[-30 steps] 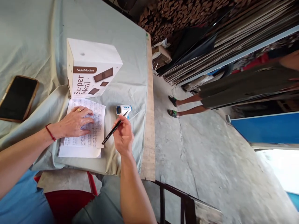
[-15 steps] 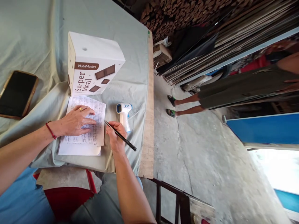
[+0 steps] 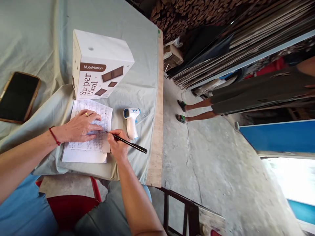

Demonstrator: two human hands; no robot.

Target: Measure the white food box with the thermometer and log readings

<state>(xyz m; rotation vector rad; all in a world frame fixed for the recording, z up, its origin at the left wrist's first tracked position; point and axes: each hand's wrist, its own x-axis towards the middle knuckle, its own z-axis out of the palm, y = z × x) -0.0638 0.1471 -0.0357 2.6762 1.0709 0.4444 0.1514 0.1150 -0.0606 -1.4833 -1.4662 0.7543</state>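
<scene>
Sheets of paper (image 3: 85, 155) lie on the cloth-covered table, the top one filled with rows of handwriting. My left hand (image 3: 82, 127) rests flat on the written sheet, fingers spread, with a ring on one finger. A black pen (image 3: 129, 143) is gripped in my right hand (image 3: 118, 146), its tip at the right part of the written sheet. Just beyond the right hand lies a white and blue infrared thermometer (image 3: 132, 123). Behind the papers stands a white NutriMotion box (image 3: 103, 62).
A phone in a brown case (image 3: 19, 96) lies on the left of the tablecloth (image 3: 29, 39). The table's bare wooden edge (image 3: 156, 131) runs along the right. Beyond it, a person (image 3: 236, 90) stands on the concrete floor (image 3: 209, 164). A red chair (image 3: 71, 209) is below.
My right hand has shifted slightly left, bringing the pen tip over the written sheet. The left hand keeps its place on the paper. The whole view has moved a little.
</scene>
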